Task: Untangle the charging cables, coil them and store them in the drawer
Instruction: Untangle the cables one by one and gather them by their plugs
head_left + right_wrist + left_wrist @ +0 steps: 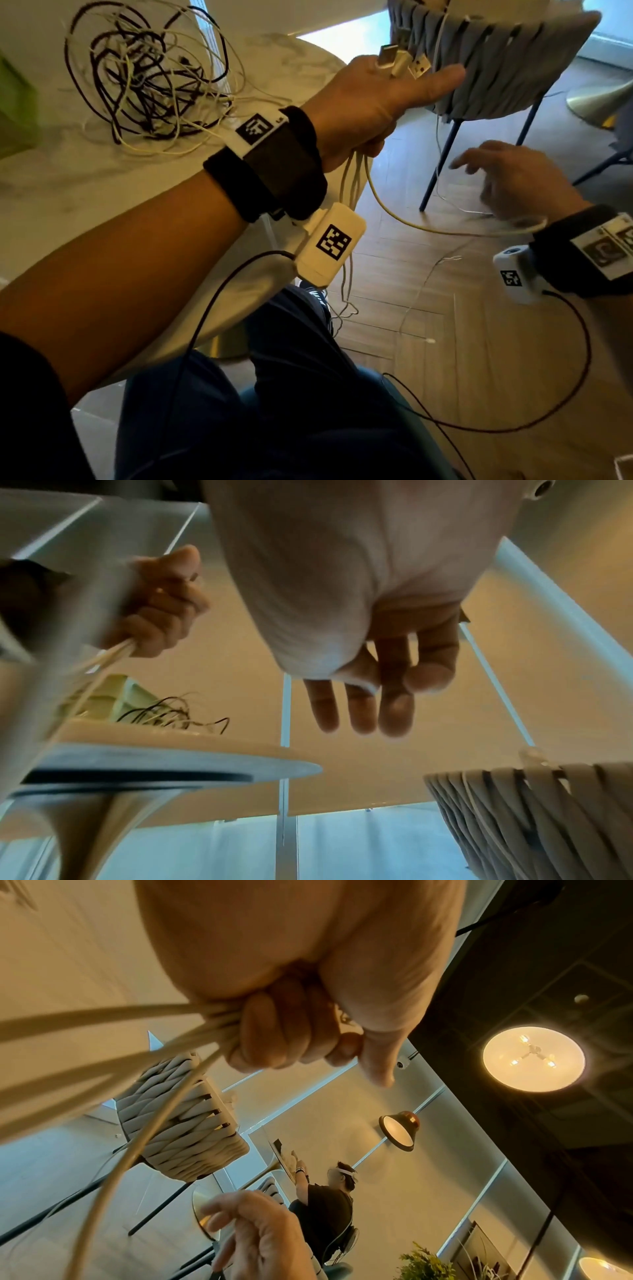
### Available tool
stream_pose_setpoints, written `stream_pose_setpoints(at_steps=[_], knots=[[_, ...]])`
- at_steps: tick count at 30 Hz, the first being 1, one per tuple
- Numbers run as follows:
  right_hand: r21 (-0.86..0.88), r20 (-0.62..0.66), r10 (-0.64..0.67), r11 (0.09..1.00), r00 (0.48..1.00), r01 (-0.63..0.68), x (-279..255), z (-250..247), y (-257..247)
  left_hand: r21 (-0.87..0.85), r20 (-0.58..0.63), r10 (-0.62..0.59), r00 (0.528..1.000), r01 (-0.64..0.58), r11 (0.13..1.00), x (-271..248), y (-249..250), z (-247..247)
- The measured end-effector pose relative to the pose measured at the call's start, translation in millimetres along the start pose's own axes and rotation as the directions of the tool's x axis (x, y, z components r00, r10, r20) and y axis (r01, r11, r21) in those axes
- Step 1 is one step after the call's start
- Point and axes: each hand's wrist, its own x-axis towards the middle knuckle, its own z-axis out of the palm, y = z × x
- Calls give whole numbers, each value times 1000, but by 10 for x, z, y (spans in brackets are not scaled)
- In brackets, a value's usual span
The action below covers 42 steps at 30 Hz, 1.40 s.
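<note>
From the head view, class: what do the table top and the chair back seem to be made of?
Table top: looks like polished marble or a marble-look slab, pale with grey veining and a soft sheen. Chair back: grey woven straps, probably fabric or cord, interlaced, matte.

Left hand (359, 106) grips white cables (404, 63) just past the table (85, 192) edge; right hand (520, 181) spreads open, well clear of the table; tangle (147, 78) sits on it.

Several thin cream-white charging cables (354, 178) hang as one bunch below a fist, USB plugs (404, 63) sticking out on top. Tangled pile of black & white cables (147, 78) lies on marble table, not yet coiled.
</note>
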Motion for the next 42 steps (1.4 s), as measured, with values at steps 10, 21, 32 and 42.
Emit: stream_pose_setpoints(at_steps=[10,21,32,42], knots=[[818,328,-246,558,912,-143,121,-303,-873,-59,50,-23,998,26,998,151,17,169],[612,532,-251,774,809,-162,265,219,-757,-7,201,-26,979,28,1000,69,-224,216],[562,436,82,753,896,-342,87,1490,-495,-122,118,-51,992,65,990,-55,-319,237],[92,631,225,929,742,-360,153,1152,-143,-181,33,4,999,2,984,143,-103,144]])
